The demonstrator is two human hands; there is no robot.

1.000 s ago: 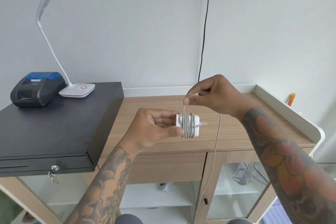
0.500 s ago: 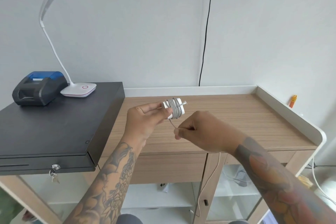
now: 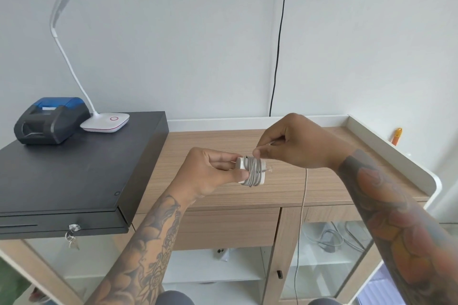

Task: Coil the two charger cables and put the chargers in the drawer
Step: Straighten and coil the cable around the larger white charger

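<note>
we see a small white square charger brick (image 3: 250, 171) held level in the air above the wooden surface (image 3: 285, 188), several turns of its pale grey braided cable (image 3: 304, 195) wound around its middle, the loose remainder hanging straight down past the surface's front edge.

Charger (image 3: 250, 171) body mostly hidden — cable (image 3: 303, 202) turns cover middle, left hand (image 3: 210, 172) covers near end. Cable's free end runs off bottom edge; length inside right hand (image 3: 295, 143) unseen. Black wall cord (image 3: 279, 39) cut by top edge, lower end hidden behind counter's back rail (image 3: 223, 122). Orange item (image 3: 397, 135) beyond rim too small to identify. Cabinet contents behind glass (image 3: 332, 242) blurred — tangled wires, no more.
</note>
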